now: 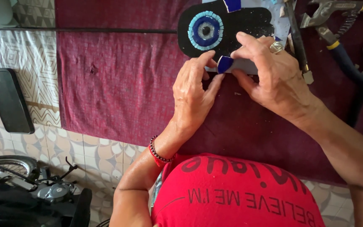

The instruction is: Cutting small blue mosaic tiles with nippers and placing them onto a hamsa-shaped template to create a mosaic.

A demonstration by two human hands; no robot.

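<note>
A black hand-shaped board [232,25] lies on a dark red cloth [118,80], with a round eye mosaic [206,30] of light blue and dark blue tiles at its middle. My left hand [194,94] and my right hand [274,75] meet at the board's near edge. Together they pinch a small dark blue glass piece [224,64] with a pale grey strip behind it. My right hand wears a ring, my left wrist a red bead bracelet [158,153].
Blue-handled pliers [341,46] and a thin hand tool [297,38] lie on the cloth at the right. A black phone [7,101] rests at the left on a patterned covering. Below the table edge stand a tiled floor and a dark wheeled machine [26,185].
</note>
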